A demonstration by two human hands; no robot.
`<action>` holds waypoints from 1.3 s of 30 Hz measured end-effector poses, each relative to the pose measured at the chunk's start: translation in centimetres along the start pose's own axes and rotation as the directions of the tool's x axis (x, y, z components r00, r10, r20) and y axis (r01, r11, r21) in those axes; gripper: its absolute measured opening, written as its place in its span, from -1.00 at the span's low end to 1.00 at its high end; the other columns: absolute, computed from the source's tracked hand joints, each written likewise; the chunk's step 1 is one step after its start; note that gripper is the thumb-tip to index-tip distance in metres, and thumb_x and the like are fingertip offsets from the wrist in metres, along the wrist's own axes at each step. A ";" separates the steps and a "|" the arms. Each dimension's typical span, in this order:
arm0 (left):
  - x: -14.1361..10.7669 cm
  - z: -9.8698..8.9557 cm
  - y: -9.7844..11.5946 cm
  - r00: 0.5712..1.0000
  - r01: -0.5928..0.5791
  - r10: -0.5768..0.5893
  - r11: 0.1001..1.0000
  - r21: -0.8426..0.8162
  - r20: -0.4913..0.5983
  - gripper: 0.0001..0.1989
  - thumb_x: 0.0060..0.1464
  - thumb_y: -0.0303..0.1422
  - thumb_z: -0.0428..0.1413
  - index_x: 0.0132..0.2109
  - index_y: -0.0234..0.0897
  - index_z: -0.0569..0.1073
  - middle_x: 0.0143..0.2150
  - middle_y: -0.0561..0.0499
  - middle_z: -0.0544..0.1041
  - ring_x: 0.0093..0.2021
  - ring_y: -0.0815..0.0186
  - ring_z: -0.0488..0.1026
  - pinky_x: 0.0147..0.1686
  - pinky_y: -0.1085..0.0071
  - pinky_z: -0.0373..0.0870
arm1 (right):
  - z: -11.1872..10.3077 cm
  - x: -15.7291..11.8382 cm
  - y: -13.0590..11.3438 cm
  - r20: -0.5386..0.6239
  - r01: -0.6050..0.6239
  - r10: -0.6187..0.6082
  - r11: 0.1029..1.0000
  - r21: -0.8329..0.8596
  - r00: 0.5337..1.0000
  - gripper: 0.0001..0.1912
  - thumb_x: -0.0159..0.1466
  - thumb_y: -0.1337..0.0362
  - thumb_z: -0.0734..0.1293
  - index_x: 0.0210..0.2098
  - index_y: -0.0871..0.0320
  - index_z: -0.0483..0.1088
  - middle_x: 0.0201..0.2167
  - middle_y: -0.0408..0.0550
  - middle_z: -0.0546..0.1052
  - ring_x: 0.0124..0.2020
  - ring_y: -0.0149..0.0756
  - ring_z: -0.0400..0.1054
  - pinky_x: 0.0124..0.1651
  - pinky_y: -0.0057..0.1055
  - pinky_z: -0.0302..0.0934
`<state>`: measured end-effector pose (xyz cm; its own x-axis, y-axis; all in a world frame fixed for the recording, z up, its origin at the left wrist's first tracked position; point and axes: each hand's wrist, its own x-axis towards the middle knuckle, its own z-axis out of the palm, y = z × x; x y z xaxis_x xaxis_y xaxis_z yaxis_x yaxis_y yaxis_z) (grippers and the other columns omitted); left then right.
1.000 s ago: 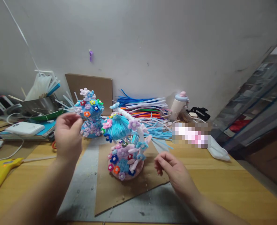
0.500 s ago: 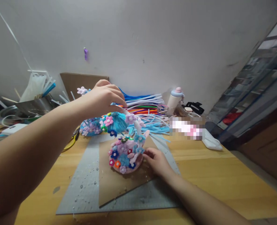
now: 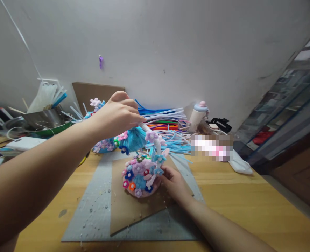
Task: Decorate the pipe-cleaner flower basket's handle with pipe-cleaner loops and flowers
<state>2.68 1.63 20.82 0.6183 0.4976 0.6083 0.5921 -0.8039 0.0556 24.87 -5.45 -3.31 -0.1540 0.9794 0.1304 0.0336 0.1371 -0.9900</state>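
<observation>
A flower-covered craft piece (image 3: 139, 178) with a round pink base stands on a brown cardboard sheet (image 3: 128, 213). From its right side rises a white curved stem (image 3: 157, 143) with lilac and blue flowers, and a turquoise tufted part (image 3: 134, 139) hangs under its top. My left hand (image 3: 125, 112) is closed round the top of the stem, its fingertips partly hidden. My right hand (image 3: 174, 182) pinches the right edge of the base, low by the blue flowers.
Bundles of coloured pipe cleaners (image 3: 168, 115) lie behind. Further right are a white bottle (image 3: 197, 117), a black hair clip (image 3: 220, 124) and a blurred patch. At the left stand a metal bowl (image 3: 46, 119) and a white box (image 3: 26, 143). A grey mat (image 3: 89, 220) lies under the cardboard.
The view has shifted slightly, so most things appear a little further right. Both hands keep their places on the craft piece, and its stem and tufted part sit slightly further right.
</observation>
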 end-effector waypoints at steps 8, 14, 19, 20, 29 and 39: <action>0.3 -1.0 0.4 0.968 -0.240 0.197 0.906 0.349 0.155 -0.72 0.23 -0.29 -0.06 -0.28 -0.14 0.55 -0.29 0.05 0.54 0.04 0.23 0.37 0.25 0.08 -0.16 | -1.1 0.4 -1.9 -0.165 0.098 -0.098 0.995 -0.011 0.981 -0.80 0.16 0.23 0.36 -0.23 0.13 0.36 -0.32 -0.06 0.50 -0.27 -0.25 0.41 -0.22 -0.35 0.30; 0.2 -1.1 1.2 0.960 -0.273 0.226 0.883 0.381 0.164 -0.67 0.26 -0.36 -0.15 -0.27 -0.16 0.51 -0.26 0.04 0.51 0.14 0.21 0.32 0.29 0.04 -0.19 | -3.4 3.6 -12.8 -0.261 0.356 -0.390 0.919 -0.169 0.883 -0.85 0.20 0.19 0.36 -0.29 0.13 0.41 -0.32 -0.10 0.49 -0.25 -0.32 0.38 -0.14 -0.36 0.27; 0.0 -1.0 2.3 0.932 -0.360 0.303 0.828 0.430 0.197 -0.68 0.29 -0.43 -0.17 -0.21 -0.26 0.49 -0.26 0.04 0.53 0.12 0.23 0.32 0.25 -0.02 -0.15 | -3.1 7.1 -20.7 0.293 0.198 -0.140 0.964 -0.177 0.946 -0.79 0.14 0.17 0.40 -0.27 0.14 0.51 -0.26 -0.06 0.58 -0.21 -0.28 0.42 -0.08 -0.31 0.27; 0.0 -0.9 2.5 0.926 -0.377 0.324 0.818 0.435 0.195 -0.68 0.30 -0.44 -0.17 -0.19 -0.27 0.49 -0.25 0.04 0.54 0.11 0.24 0.32 0.24 -0.04 -0.12 | -3.0 7.6 -21.4 0.376 0.154 -0.070 0.968 -0.197 0.924 -0.79 0.13 0.18 0.41 -0.26 0.13 0.53 -0.25 -0.07 0.58 -0.22 -0.28 0.42 -0.09 -0.31 0.27; -1.3 -1.0 3.8 0.948 -0.288 0.315 0.907 0.309 -0.042 -0.79 0.24 -0.34 -0.01 -0.06 -0.19 0.46 -0.06 0.05 0.52 0.08 0.23 0.35 0.21 -0.07 -0.02 | -3.0 9.2 -23.1 0.654 -0.014 0.196 0.962 -0.273 0.731 -0.77 0.05 0.32 0.46 -0.26 0.18 0.55 -0.28 -0.12 0.57 -0.23 -0.35 0.41 -0.06 -0.39 0.25; -15.9 11.2 10.6 0.940 0.204 -0.259 0.948 -0.244 -0.220 -0.68 0.01 -0.53 0.09 -0.06 -0.22 0.32 -0.22 -0.06 0.49 -0.20 0.21 0.42 -0.20 0.21 0.40 | -4.7 6.9 -23.3 0.543 0.045 0.212 0.906 -0.422 0.812 -0.81 0.07 0.17 0.46 -0.34 0.10 0.55 -0.38 -0.11 0.56 -0.37 -0.31 0.41 -0.26 -0.37 0.29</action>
<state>4.89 -11.15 2.91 0.3141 0.6047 0.7319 0.5618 -0.7399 0.3701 27.68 -1.14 20.90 -0.6544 0.7443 -0.1334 0.4398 0.2310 -0.8679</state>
